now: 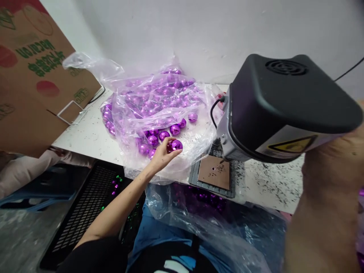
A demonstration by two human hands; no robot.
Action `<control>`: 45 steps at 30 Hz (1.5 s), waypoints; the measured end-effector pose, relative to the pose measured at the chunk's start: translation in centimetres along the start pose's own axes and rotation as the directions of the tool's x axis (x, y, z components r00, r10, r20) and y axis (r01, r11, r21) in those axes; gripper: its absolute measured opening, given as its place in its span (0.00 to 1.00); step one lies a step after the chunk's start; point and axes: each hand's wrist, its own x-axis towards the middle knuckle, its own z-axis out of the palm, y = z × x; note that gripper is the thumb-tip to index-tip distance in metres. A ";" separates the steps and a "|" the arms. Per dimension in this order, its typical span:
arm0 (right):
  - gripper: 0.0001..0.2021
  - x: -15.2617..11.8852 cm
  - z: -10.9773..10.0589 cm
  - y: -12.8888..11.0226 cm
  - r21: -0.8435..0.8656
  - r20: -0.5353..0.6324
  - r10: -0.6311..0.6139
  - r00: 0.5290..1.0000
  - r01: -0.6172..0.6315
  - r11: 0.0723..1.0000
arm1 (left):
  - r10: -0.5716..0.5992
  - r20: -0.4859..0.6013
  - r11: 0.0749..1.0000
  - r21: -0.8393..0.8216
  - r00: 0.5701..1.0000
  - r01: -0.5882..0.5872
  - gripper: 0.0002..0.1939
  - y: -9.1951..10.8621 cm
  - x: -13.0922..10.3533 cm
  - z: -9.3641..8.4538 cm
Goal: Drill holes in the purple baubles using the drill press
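At ten o'clock, the brown cardboard carton [45, 83] could be knocked by a swing of the left arm; its printed sides are flat and stiff. At eight o'clock, baubles dropped over the table edge might be caught in the black crate [88, 197], a rigid plastic lattice. Towards eleven, the loose purple balls [152, 140] could be set rolling if the crinkled, clear film of the plastic bag [133, 136] were tugged; a glossy, round, faceted surface is shown by them. Just below the clock's centre, the purple ball [176, 145] is pinched between thumb and forefinger of the left hand [160, 157]; a slip could be caused by its smooth curve and shallow grip. Near four o'clock, the flat, square brown plate [209, 172], holed at its middle, is strewn with dark flecks, by which a ball might be scratched or unsettled. Between two and three, the rounded, matt black housing [290, 102], with ringed vent and warning label, could be bumped by the right hand [335, 151], partly seen at three o'clock. Whether that hand is open or closed on anything cannot be told. The hands are well apart.
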 end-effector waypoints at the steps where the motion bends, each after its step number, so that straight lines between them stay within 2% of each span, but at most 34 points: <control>1: 0.21 0.1 0.2 -0.6 0.015 -0.012 0.006 1.000 -0.005 1.000 | -0.054 0.065 0.972 -0.226 0.996 0.067 0.26 0.7 -0.5 0.7; 2: 0.21 0.1 0.3 -1.0 0.032 -0.020 0.007 1.000 -0.006 0.999 | -0.089 0.154 0.903 -0.404 0.984 0.145 0.27 1.3 -0.9 1.5; 4: 0.20 0.1 0.5 -1.5 0.049 -0.024 0.000 1.000 0.002 0.999 | -0.102 0.316 0.755 -0.593 0.943 0.281 0.28 2.3 -1.6 3.5; 5: 0.20 0.1 0.5 -1.5 0.055 -0.022 -0.002 1.000 0.003 0.998 | -0.102 0.369 0.710 -0.624 0.924 0.327 0.28 2.6 -1.8 4.5; 7: 0.18 0.0 0.5 -1.5 0.055 -0.016 0.011 1.000 -0.010 0.998 | -0.107 0.418 0.698 -0.614 0.902 0.368 0.28 3.0 -2.0 6.5; 9: 0.17 0.0 0.5 -1.4 0.036 -0.007 0.016 1.000 -0.016 0.999 | -0.112 0.384 0.777 -0.542 0.917 0.322 0.28 3.1 -1.9 8.0; 12: 0.17 -0.1 0.4 -1.4 0.005 0.005 0.004 1.000 -0.004 1.000 | -0.043 0.193 0.938 -0.329 0.980 0.106 0.24 3.5 -1.7 9.4; 15: 0.17 -0.1 0.3 -1.5 0.007 0.004 0.012 1.000 -0.012 1.000 | 0.074 0.093 0.986 -0.153 0.993 -0.059 0.21 3.9 -1.9 10.2; 20: 0.20 -0.1 0.3 -1.2 -0.001 0.014 -0.024 1.000 0.024 1.000 | 0.247 0.056 0.968 -0.062 0.967 -0.244 0.24 2.9 -2.2 11.6; 22: 0.22 -0.1 0.3 -1.2 -0.014 0.015 -0.034 0.999 0.035 0.999 | 0.337 0.051 0.942 -0.005 0.940 -0.337 0.27 2.5 -2.3 11.9; 26: 0.23 -0.1 0.3 -1.3 -0.002 0.015 -0.026 1.000 0.026 1.000 | 0.474 0.123 0.862 0.136 0.872 -0.488 0.28 2.4 -2.7 12.1; 29: 0.25 -0.2 0.2 -1.6 -0.004 0.002 -0.011 1.000 0.011 1.000 | 0.477 0.126 0.852 0.176 0.870 -0.493 0.26 2.9 -3.0 12.1; 35: 0.30 -0.2 0.2 -1.7 -0.020 0.011 -0.027 1.000 0.027 0.999 | 0.355 0.066 0.911 0.199 0.932 -0.361 0.25 3.4 -3.1 12.5; 41: 0.31 -0.1 0.1 -1.7 0.008 0.004 -0.024 1.000 0.024 1.000 | 0.401 0.051 0.888 0.225 0.915 -0.401 0.24 3.0 -2.6 13.2; 45: 0.32 -0.1 0.0 -1.7 0.014 0.017 -0.002 1.000 0.002 1.000 | 0.365 0.094 0.892 0.249 0.926 -0.377 0.23 3.2 -2.6 13.2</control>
